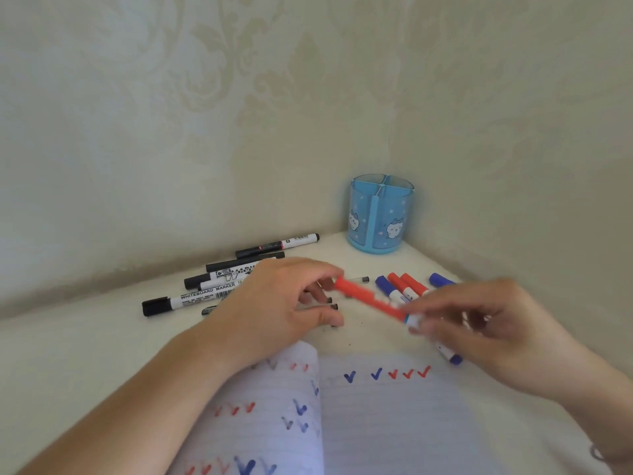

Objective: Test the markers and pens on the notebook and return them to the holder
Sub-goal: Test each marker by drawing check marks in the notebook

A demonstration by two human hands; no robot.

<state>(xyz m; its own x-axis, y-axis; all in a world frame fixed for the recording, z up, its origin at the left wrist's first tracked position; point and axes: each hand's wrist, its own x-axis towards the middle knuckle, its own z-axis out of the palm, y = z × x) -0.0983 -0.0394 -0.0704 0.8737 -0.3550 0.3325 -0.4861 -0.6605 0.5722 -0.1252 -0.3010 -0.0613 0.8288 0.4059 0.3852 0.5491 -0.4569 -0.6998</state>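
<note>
A red marker (371, 299) hangs above the table between both hands. My left hand (274, 303) pinches its capped red end, and my right hand (486, 320) pinches its white barrel end. An open lined notebook (376, 416) with red and blue tick marks lies below my hands. The blue divided pen holder (380, 214) stands in the far corner with nothing visible inside. Black whiteboard markers (191, 298) lie to the left. Small red and blue markers (402, 287) lie to the right, and one blue-capped marker (450, 356) pokes out under my right hand.
Patterned walls meet at a corner just behind the holder. The white table (68, 354) reaches to the walls on both sides. Thin pens (329, 305) lie partly hidden under my left hand. A bracelet shows on my right wrist (597, 452).
</note>
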